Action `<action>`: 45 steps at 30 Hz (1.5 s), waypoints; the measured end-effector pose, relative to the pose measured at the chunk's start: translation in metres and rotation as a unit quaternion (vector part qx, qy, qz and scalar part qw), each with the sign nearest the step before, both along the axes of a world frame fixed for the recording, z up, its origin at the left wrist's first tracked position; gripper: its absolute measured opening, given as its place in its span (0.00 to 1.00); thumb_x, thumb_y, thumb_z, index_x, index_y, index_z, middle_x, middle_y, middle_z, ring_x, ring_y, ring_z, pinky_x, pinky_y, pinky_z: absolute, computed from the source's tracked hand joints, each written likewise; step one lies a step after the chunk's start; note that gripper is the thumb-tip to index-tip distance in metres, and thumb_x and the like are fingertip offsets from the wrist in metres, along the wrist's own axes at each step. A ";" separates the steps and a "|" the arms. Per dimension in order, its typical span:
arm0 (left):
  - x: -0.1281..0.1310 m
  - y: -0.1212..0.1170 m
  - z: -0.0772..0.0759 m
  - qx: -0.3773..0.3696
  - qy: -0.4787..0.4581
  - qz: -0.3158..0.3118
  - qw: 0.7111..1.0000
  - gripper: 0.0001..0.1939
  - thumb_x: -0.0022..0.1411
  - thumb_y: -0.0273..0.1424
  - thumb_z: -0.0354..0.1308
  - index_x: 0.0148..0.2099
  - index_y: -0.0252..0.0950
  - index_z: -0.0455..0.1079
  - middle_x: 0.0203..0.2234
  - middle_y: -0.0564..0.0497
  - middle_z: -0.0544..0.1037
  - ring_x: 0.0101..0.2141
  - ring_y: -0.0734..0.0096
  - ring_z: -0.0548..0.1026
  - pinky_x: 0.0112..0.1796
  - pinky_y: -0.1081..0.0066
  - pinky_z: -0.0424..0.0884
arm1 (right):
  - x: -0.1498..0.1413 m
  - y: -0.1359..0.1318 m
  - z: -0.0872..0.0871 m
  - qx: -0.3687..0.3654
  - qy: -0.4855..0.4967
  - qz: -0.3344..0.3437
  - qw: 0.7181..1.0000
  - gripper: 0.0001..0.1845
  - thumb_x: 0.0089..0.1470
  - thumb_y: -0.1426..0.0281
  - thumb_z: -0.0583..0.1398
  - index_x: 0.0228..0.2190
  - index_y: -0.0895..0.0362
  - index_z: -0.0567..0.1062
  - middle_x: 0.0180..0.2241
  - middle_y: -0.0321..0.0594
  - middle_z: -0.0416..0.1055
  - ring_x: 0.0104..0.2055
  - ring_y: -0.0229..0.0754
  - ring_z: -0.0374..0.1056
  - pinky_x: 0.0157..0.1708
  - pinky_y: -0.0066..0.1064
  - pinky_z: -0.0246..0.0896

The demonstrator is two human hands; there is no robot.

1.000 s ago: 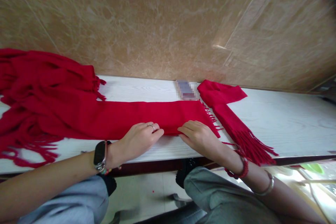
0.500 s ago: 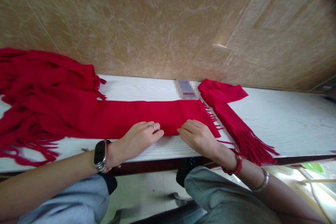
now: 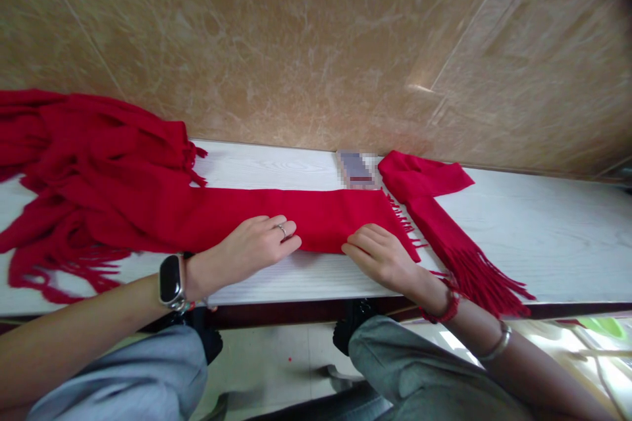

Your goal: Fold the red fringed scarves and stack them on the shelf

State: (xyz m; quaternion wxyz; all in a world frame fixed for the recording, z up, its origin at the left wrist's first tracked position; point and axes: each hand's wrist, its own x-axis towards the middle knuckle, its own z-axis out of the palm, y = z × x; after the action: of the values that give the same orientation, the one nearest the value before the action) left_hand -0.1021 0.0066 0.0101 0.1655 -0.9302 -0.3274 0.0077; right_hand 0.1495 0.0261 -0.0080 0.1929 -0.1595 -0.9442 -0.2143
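A long red scarf [image 3: 326, 210] lies flat across the white tabletop, its fringed short end at the right. My left hand [image 3: 261, 240] is closed on the scarf's near half, fingers curled and pressed together; a ring is on one finger. Farther right, my right hand [image 3: 378, 253] pinches the scarf's near edge close to the fringe. My fingertips are partly hidden, so how much cloth they grip cannot be seen. On the left the scarf runs into a rumpled red heap of fringed cloth [image 3: 108, 164].
Another red fringed scarf [image 3: 434, 223] lies bent at the right. A pixelated flat rectangular object [image 3: 356, 170] sits by the marbled brown wall [image 3: 296, 46], behind the scarf. The white table [image 3: 543, 237] ends just before my knees.
My left hand has slid a little left and away from me along the scarf. My right hand still pinches the near edge. The view has shifted slightly.
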 end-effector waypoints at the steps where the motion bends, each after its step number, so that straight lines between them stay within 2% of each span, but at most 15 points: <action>1: -0.001 0.001 0.000 -0.003 -0.005 -0.002 1.000 0.11 0.60 0.18 0.49 0.41 0.36 0.67 0.35 0.48 0.72 0.38 0.67 0.69 0.35 0.71 0.66 | 0.000 0.000 0.001 0.009 -0.002 0.003 1.000 0.16 0.59 0.79 0.47 0.28 0.60 0.72 0.28 0.42 0.68 0.30 0.39 0.60 0.33 0.32 0.55; 3: -0.004 0.004 -0.002 -0.032 -0.015 -0.009 0.999 0.13 0.59 0.17 0.48 0.42 0.37 0.66 0.35 0.49 0.72 0.38 0.68 0.69 0.35 0.72 0.65 | 0.001 0.001 0.003 -0.002 -0.033 0.014 0.999 0.15 0.59 0.78 0.47 0.29 0.60 0.72 0.27 0.41 0.68 0.30 0.39 0.60 0.33 0.32 0.55; 8: -0.017 0.009 -0.009 -0.128 -0.042 -0.016 0.991 0.22 0.57 0.14 0.45 0.48 0.40 0.64 0.39 0.51 0.70 0.37 0.72 0.69 0.35 0.74 0.64 | 0.002 0.004 0.001 -0.110 -0.097 0.014 0.989 0.13 0.59 0.76 0.48 0.30 0.60 0.71 0.30 0.42 0.68 0.32 0.40 0.60 0.35 0.32 0.55; 14: -0.024 0.006 0.002 -0.157 -0.026 -0.010 0.987 0.24 0.55 0.14 0.45 0.50 0.41 0.64 0.41 0.50 0.69 0.35 0.72 0.69 0.34 0.74 0.64 | 0.006 0.004 0.000 -0.181 -0.076 0.000 0.980 0.13 0.58 0.77 0.48 0.31 0.61 0.72 0.32 0.44 0.69 0.36 0.41 0.62 0.38 0.33 0.57; 17: -0.020 0.002 0.009 -0.183 -0.019 -0.003 0.983 0.20 0.56 0.18 0.49 0.49 0.38 0.65 0.43 0.49 0.69 0.39 0.70 0.69 0.38 0.73 0.64 | 0.006 0.003 0.004 -0.228 -0.055 -0.014 0.972 0.11 0.57 0.74 0.51 0.31 0.60 0.73 0.31 0.43 0.70 0.36 0.41 0.64 0.39 0.34 0.59; 20: -0.013 0.004 0.007 -0.181 -0.050 -0.014 0.982 0.11 0.62 0.27 0.50 0.46 0.36 0.67 0.45 0.48 0.69 0.44 0.67 0.67 0.44 0.70 0.62 | 0.000 0.003 0.011 -0.261 -0.014 -0.031 0.965 0.10 0.57 0.71 0.53 0.30 0.60 0.74 0.31 0.43 0.70 0.35 0.41 0.65 0.37 0.33 0.61; 24: -0.003 0.013 -0.005 -0.138 -0.078 -0.024 0.987 0.13 0.66 0.33 0.46 0.48 0.36 0.67 0.42 0.48 0.72 0.42 0.69 0.68 0.43 0.71 0.62 | -0.017 0.009 0.021 -0.245 0.019 -0.052 0.968 0.10 0.57 0.73 0.53 0.34 0.61 0.74 0.36 0.46 0.72 0.39 0.41 0.66 0.40 0.34 0.63; 27: -0.001 0.013 -0.008 -0.122 -0.075 0.006 0.990 0.14 0.65 0.36 0.47 0.50 0.41 0.67 0.44 0.48 0.71 0.42 0.68 0.69 0.41 0.70 0.64 | -0.029 0.013 0.023 -0.246 -0.050 -0.057 0.966 0.11 0.56 0.74 0.54 0.40 0.60 0.74 0.41 0.46 0.71 0.44 0.42 0.66 0.44 0.35 0.64; 30: -0.004 0.004 -0.008 -0.125 -0.052 0.069 0.988 0.16 0.64 0.40 0.47 0.53 0.49 0.64 0.49 0.46 0.67 0.46 0.61 0.67 0.39 0.66 0.66 | -0.033 0.015 0.017 -0.240 -0.100 -0.090 0.961 0.15 0.56 0.72 0.55 0.46 0.58 0.71 0.47 0.46 0.69 0.47 0.43 0.66 0.43 0.34 0.65; 33: -0.009 -0.004 -0.013 -0.093 -0.036 0.108 0.989 0.18 0.64 0.40 0.47 0.56 0.55 0.59 0.54 0.44 0.63 0.50 0.51 0.64 0.39 0.58 0.66 | -0.031 0.015 0.011 -0.186 -0.116 -0.114 0.969 0.17 0.56 0.70 0.54 0.47 0.61 0.70 0.49 0.48 0.68 0.50 0.45 0.64 0.46 0.37 0.64; 35: -0.012 -0.002 -0.017 -0.067 -0.040 0.098 0.992 0.18 0.65 0.36 0.47 0.56 0.53 0.59 0.54 0.44 0.63 0.50 0.52 0.64 0.41 0.56 0.65 | -0.033 0.016 0.012 -0.147 -0.134 -0.105 0.974 0.16 0.56 0.71 0.54 0.45 0.61 0.71 0.48 0.48 0.68 0.53 0.47 0.61 0.50 0.40 0.60; 37: -0.016 0.005 -0.017 -0.052 -0.041 0.064 0.996 0.16 0.65 0.31 0.47 0.54 0.45 0.64 0.51 0.45 0.67 0.49 0.58 0.66 0.43 0.59 0.64 | -0.038 0.020 0.016 -0.124 -0.154 -0.079 0.977 0.14 0.57 0.72 0.53 0.43 0.62 0.72 0.49 0.48 0.68 0.56 0.48 0.57 0.53 0.43 0.57; 41: -0.024 0.021 -0.009 -0.047 -0.037 -0.021 0.998 0.12 0.65 0.27 0.46 0.42 0.36 0.72 0.43 0.47 0.74 0.46 0.65 0.68 0.46 0.64 0.63 | -0.056 0.034 0.018 -0.156 -0.172 -0.035 0.972 0.17 0.58 0.75 0.50 0.46 0.64 0.70 0.51 0.47 0.66 0.58 0.45 0.54 0.56 0.39 0.53; 43: -0.028 0.023 -0.008 -0.051 -0.051 -0.012 0.997 0.13 0.65 0.27 0.45 0.41 0.34 0.72 0.42 0.46 0.75 0.45 0.65 0.69 0.46 0.65 0.64 | -0.063 0.041 0.014 -0.201 -0.158 -0.059 0.965 0.19 0.58 0.73 0.51 0.51 0.65 0.66 0.53 0.48 0.63 0.58 0.45 0.53 0.55 0.38 0.55; 45: -0.030 0.021 -0.013 -0.047 -0.072 0.045 0.995 0.12 0.64 0.25 0.46 0.45 0.34 0.70 0.44 0.43 0.73 0.46 0.63 0.69 0.45 0.64 0.66 | -0.066 0.045 0.008 -0.232 -0.142 -0.094 0.958 0.23 0.58 0.70 0.52 0.54 0.64 0.62 0.55 0.50 0.59 0.58 0.46 0.53 0.55 0.38 0.56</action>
State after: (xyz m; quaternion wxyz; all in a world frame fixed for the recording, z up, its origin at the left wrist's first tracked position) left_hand -0.1326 0.0274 -0.0024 0.0970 -0.9197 -0.3788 -0.0361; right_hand 0.0836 0.0713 0.0003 -0.0064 -0.2554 -0.9664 -0.0270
